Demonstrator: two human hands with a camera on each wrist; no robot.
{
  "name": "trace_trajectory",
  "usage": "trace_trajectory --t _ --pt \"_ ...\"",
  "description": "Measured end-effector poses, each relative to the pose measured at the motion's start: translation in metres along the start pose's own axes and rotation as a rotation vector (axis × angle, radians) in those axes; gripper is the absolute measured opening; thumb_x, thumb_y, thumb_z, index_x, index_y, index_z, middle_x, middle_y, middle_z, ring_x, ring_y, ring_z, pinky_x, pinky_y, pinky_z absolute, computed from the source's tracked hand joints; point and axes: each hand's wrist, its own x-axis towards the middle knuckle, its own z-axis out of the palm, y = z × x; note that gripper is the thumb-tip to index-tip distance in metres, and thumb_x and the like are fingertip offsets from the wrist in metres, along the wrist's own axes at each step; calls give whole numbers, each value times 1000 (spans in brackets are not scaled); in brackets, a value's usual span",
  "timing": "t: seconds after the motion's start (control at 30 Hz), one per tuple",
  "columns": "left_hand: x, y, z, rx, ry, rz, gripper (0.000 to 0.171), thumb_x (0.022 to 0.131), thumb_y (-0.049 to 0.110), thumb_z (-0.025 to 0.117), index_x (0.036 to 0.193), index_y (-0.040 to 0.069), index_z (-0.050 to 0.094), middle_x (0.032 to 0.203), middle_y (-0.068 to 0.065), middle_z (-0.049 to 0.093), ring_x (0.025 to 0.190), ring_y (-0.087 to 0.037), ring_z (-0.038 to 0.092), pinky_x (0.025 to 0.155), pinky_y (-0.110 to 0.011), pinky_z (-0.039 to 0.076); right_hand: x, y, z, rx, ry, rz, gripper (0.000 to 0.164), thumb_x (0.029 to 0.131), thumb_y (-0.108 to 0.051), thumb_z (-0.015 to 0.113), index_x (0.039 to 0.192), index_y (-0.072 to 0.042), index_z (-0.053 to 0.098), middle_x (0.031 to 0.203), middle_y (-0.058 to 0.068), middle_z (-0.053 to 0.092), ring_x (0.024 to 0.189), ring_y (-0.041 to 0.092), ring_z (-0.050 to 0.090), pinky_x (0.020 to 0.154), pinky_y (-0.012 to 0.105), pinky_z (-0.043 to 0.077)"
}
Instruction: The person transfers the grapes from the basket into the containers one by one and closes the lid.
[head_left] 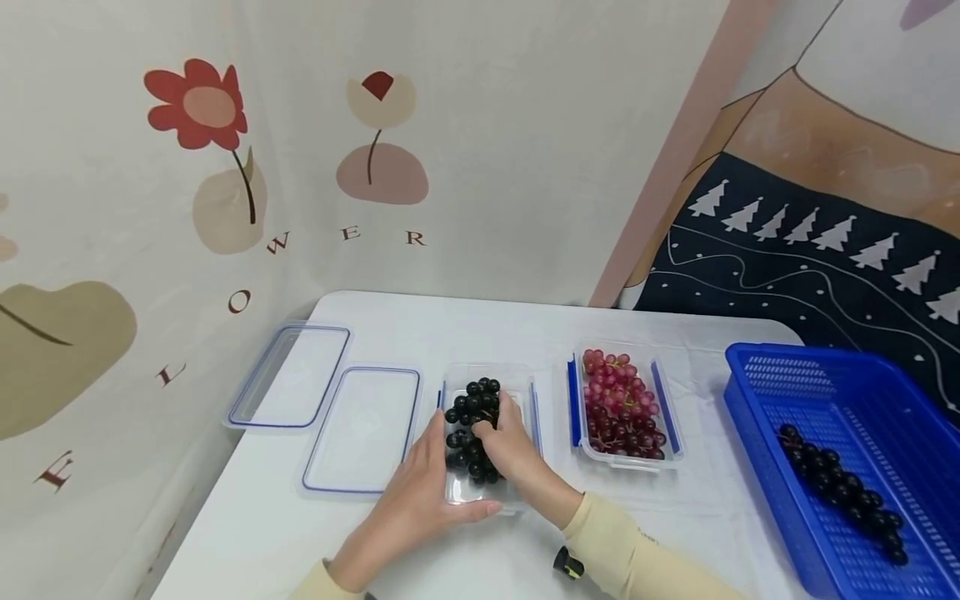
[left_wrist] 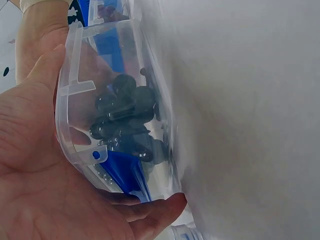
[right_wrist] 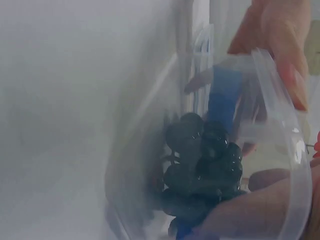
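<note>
Hands at a clear box of grapes on a white table, seen from head and wrist cameras. The open box stands near the middle of the table and contains the black grapes. The left hand is spread wide around the box's near left corner, its fingers along the left wall and its thumb along the near wall. The right hand reaches into the box from the near right; its thumb and fingers are drawn narrow about part of the bunch, with some fingertips hidden. The right wrist view, slightly hazy, shows the dark fruit through the plastic wall.

Left of the box, two clear lids edged in blue lie flat: a near lid and, farther left, a second lid that extends past the table's left edge. Right of the box and apart from it, a second box with blue side clasps holds red grapes, pinker at the far end and darker at the near end. At the far right, a blue basket contains another black bunch. Behind the table hangs a pale cloth printed with flowers and letters.
</note>
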Motion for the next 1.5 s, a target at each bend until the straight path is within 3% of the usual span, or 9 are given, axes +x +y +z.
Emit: trace_trajectory --t 0.17,0.27,0.5,0.67,0.83,1.03,1.23,1.37,1.5 --pt "1 0 1 2 -7 -9 149 76 74 89 171 -6 7 175 -33 16 158 -54 24 122 -69 28 -8 3 2 -26 128 -117 70 105 -12 54 167 8 30 174 28 26 160 46 25 126 66 20" --pt "1 0 1 2 -11 -12 149 76 74 89 171 -6 7 175 -34 17 158 -54 26 122 -69 28 -8 4 2 -51 155 -154 66 103 -10 56 164 9 36 169 29 33 155 46 35 124 66 26" --pt "1 1 0 6 -20 -17 148 77 75 88 172 -6 7 174 -34 18 158 -53 26 122 -68 28 3 3 2 -3 63 -43 73 103 -18 56 170 -1 32 172 24 31 154 48 35 122 71 28" --pt "0 0 -1 8 -12 -2 146 78 74 87 171 -6 9 174 -34 21 158 -51 28 123 -66 29 15 3 2 113 54 4 66 103 -11 50 169 -11 40 173 21 32 157 47 30 122 73 24" --pt "0 -1 -2 11 -11 2 146 79 76 86 172 -5 8 174 -33 20 158 -51 26 123 -67 29 22 4 3 163 4 34 74 101 -4 47 173 -15 32 177 21 23 161 47 22 124 73 17" --pt "0 -1 -1 12 -12 0 145 79 74 87 171 -7 9 174 -34 20 158 -52 27 121 -68 31 11 1 4 60 28 19 85 100 -12 52 175 -6 12 179 23 9 159 51 22 124 73 16" --pt "2 -1 0 7 -23 -7 148 77 76 86 172 -6 7 175 -34 17 158 -53 25 122 -67 30 -19 -2 1 -75 87 -185 82 102 -12 56 174 -3 17 181 20 5 162 46 15 122 78 10" --pt "3 -1 -1 19 -35 -8 147 78 73 88 171 -8 7 174 -35 16 159 -53 23 123 -66 29 -30 0 1 -243 31 -276 71 107 -16 56 172 -3 29 180 21 12 162 46 15 120 81 11" --pt "1 0 -2 28 -35 1 145 80 70 88 169 -11 9 174 -36 17 158 -54 24 122 -67 29 -30 1 -1 -287 -83 -237 71 112 -26 55 173 -5 25 179 25 8 162 51 13 119 80 17"
